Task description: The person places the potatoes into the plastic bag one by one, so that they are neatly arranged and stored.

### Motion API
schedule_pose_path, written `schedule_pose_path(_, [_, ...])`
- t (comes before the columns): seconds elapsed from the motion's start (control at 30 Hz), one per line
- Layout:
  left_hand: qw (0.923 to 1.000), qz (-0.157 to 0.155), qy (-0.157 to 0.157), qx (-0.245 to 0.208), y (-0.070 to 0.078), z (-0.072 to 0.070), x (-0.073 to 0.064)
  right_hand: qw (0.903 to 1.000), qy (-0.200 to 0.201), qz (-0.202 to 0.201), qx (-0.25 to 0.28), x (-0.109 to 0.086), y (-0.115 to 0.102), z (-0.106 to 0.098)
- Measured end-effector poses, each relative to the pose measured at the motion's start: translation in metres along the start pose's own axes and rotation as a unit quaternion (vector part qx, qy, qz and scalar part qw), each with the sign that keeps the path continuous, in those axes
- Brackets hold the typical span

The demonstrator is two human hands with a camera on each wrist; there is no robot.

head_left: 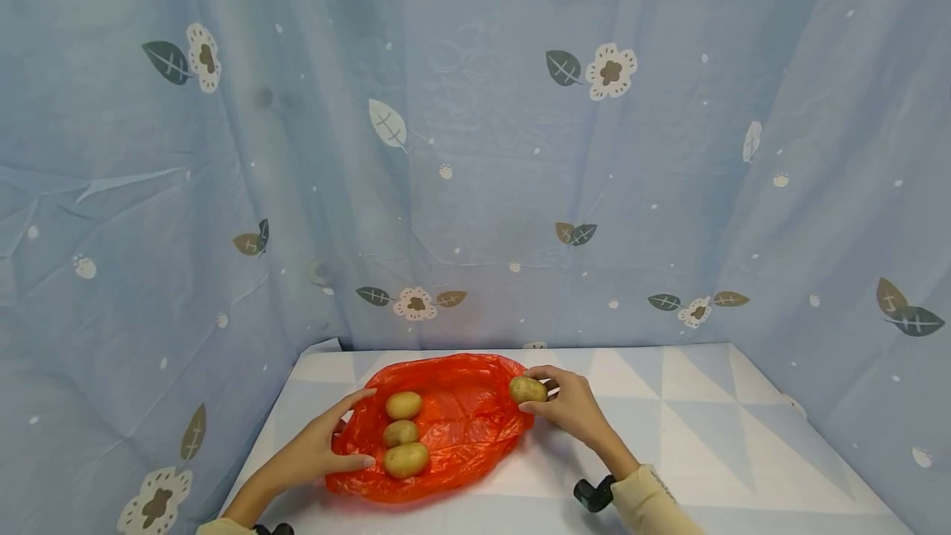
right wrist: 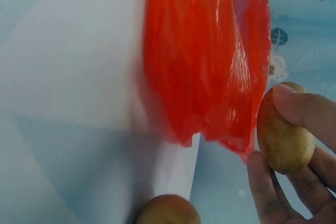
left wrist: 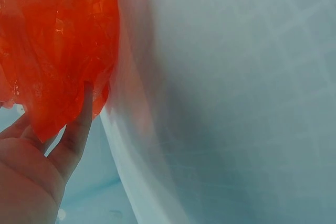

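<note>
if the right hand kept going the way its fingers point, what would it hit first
Probably the orange plastic bag: the right hand, pinching a potato, points left at the bag's right edge. Depth is unclear, but nothing else lies between.

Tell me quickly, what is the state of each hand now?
Left hand: open, fingers straight, resting on the red bag.
Right hand: closed, pinching a potato.

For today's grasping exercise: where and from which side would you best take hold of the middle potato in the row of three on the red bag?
Probably the middle potato across its short width, coming from above: neighbours sit close fore and aft, while its left and right flanks lie free on the red bag.
</note>
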State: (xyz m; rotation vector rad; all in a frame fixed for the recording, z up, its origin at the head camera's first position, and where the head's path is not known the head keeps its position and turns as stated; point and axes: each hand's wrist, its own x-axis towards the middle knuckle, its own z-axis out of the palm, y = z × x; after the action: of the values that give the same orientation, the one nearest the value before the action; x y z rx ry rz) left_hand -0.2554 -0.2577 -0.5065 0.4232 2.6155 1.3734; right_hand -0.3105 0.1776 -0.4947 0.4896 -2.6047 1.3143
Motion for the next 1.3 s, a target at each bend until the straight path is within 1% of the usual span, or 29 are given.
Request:
schedule_pose_path(0.33, [1.0, -0.005, 0.003, 0.003, 0.0, 0.001, -0.001, 0.999, -0.038, -0.022, 0.009, 0.005, -0.013, 0.015])
schedule_pose_path(0.47, [1.0, -0.003, 0.002, 0.003, 0.0, 0.0, -0.002, 0.9985, -0.052, -0.018, 0.003, 0.007, -0.019, 0.022])
schedule_pose_path(0.53, [1.0, -0.004, 0.001, 0.0, 0.0, 0.0, -0.002, 0.9983, -0.054, -0.023, 0.002, 0.008, -0.021, 0.025])
schedule_pose_path(0.73, [1.0, -0.001, -0.002, -0.002, 0.002, 0.0, -0.003, 0.997, -0.063, -0.041, 0.021, 0.01, -0.027, 0.035])
schedule_pose_path(0.83, [1.0, -0.001, -0.002, 0.002, 0.002, 0.0, -0.003, 0.9965, -0.066, -0.049, 0.018, 0.012, -0.03, 0.04])
schedule_pose_path(0.97, [1.0, -0.003, 0.0, 0.005, 0.002, 0.0, -0.003, 0.9961, -0.071, -0.052, 0.008, 0.016, -0.033, 0.047])
schedule_pose_path(1.07, [1.0, -0.004, 0.001, 0.006, 0.002, 0.0, -0.003, 0.9959, -0.078, -0.046, 0.007, 0.018, -0.035, 0.052])
schedule_pose_path(1.3, [1.0, 0.008, -0.001, 0.004, 0.001, 0.0, -0.002, 0.9945, -0.089, -0.052, 0.015, 0.023, -0.038, 0.063])
